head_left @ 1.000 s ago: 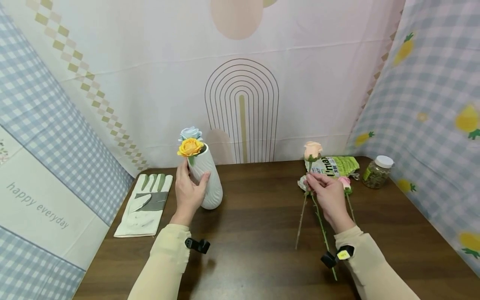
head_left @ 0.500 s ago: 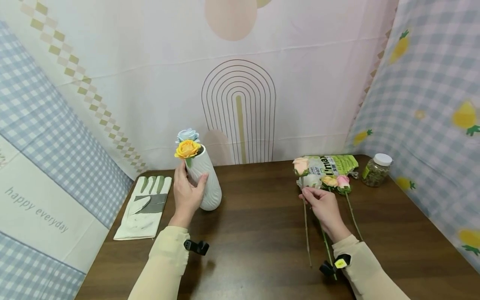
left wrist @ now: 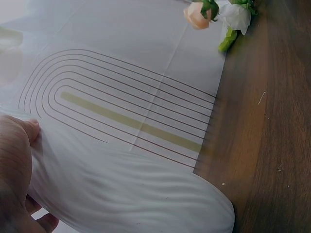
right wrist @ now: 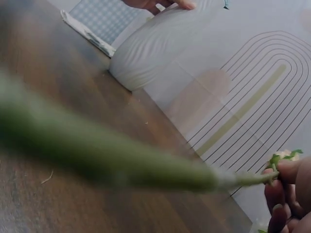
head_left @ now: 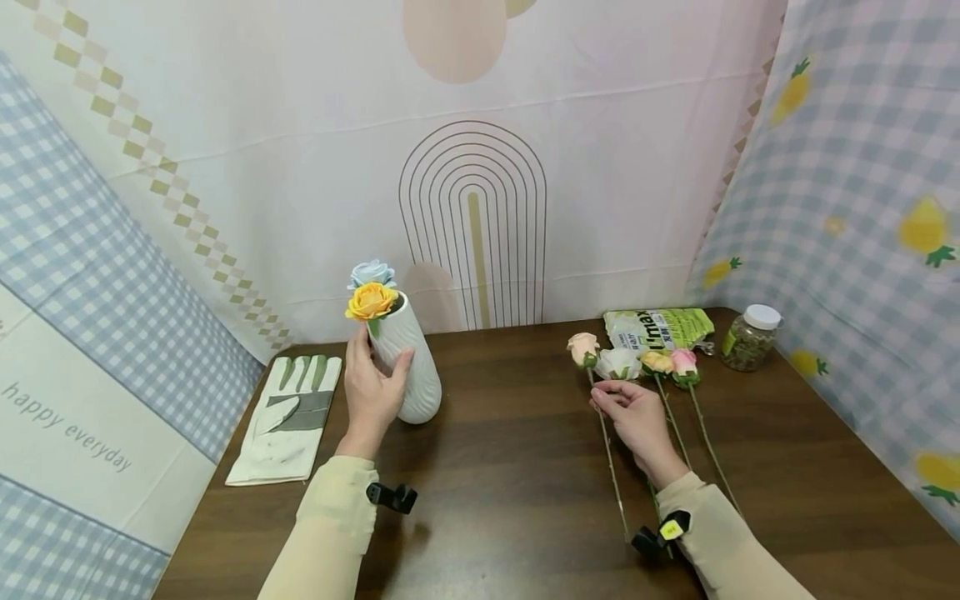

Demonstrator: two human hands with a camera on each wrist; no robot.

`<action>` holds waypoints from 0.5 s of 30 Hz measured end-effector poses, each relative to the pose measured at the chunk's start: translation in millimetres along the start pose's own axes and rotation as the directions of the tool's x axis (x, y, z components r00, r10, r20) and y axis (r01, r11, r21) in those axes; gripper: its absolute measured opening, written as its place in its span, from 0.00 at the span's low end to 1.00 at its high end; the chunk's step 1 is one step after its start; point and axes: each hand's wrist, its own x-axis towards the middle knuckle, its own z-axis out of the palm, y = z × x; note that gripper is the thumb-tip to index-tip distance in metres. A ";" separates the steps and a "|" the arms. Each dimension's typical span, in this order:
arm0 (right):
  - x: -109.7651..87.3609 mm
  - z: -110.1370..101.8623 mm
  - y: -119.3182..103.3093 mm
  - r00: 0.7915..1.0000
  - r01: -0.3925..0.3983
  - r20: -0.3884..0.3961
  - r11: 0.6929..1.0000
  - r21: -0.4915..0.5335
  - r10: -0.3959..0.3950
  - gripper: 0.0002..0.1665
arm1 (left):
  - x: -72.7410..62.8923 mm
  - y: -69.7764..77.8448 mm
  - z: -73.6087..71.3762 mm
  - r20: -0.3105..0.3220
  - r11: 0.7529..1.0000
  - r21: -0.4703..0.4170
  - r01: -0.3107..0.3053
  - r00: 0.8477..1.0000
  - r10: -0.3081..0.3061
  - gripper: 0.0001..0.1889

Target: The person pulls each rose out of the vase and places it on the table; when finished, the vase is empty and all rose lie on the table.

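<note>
My left hand [head_left: 375,392] grips a white ribbed vase [head_left: 414,371], thumb on its near side; the vase is tilted to the left. A yellow rose [head_left: 371,302] and a pale blue rose [head_left: 371,273] stick out of its mouth. At the right, my right hand [head_left: 637,421] pinches the stem of a peach rose [head_left: 582,348] just below the bloom. In the right wrist view the green stem [right wrist: 160,167] runs large and blurred past the camera to the fingertips. Beside that hand lie a white rose [head_left: 618,364], a yellow-orange rose [head_left: 657,361] and a pink rose [head_left: 684,365].
Behind the roses lies a green and white packet [head_left: 663,327]. A white-lidded jar [head_left: 752,337] of dried green bits stands at the back right. White and grey work gloves [head_left: 288,421] lie left of the vase. Patterned cloth hangs around the brown table [head_left: 510,483].
My right hand has moved down and left with the peach rose, apart from the other roses, whose blooms now show more fully. My left hand still holds the vase.
</note>
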 end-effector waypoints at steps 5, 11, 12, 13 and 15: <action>-0.3 0.7 2.9 0.997 -0.048 0.056 0.996 -0.076 0.053 0.17 | 0.3 0.0 -0.1 0.002 1.000 -0.004 0.005 1.000 -0.005 0.38; -0.5 1.0 6.7 0.995 -0.058 0.063 0.980 -0.191 0.071 0.15 | 0.0 -0.4 0.2 -0.001 1.000 0.000 0.009 1.000 -0.009 0.38; -0.4 1.4 7.4 0.996 -0.050 0.060 0.976 -0.211 0.064 0.14 | -0.2 -0.1 0.2 -0.004 1.000 0.001 0.005 1.000 -0.005 0.38; -0.5 1.7 8.2 0.997 -0.040 0.058 0.972 -0.232 0.055 0.13 | -0.2 0.4 0.1 -0.005 1.000 0.000 0.002 1.000 -0.002 0.38; -0.5 2.3 9.6 0.998 -0.016 0.058 0.961 -0.275 0.034 0.11 | -0.5 0.7 0.1 -0.009 1.000 0.001 -0.004 1.000 0.004 0.38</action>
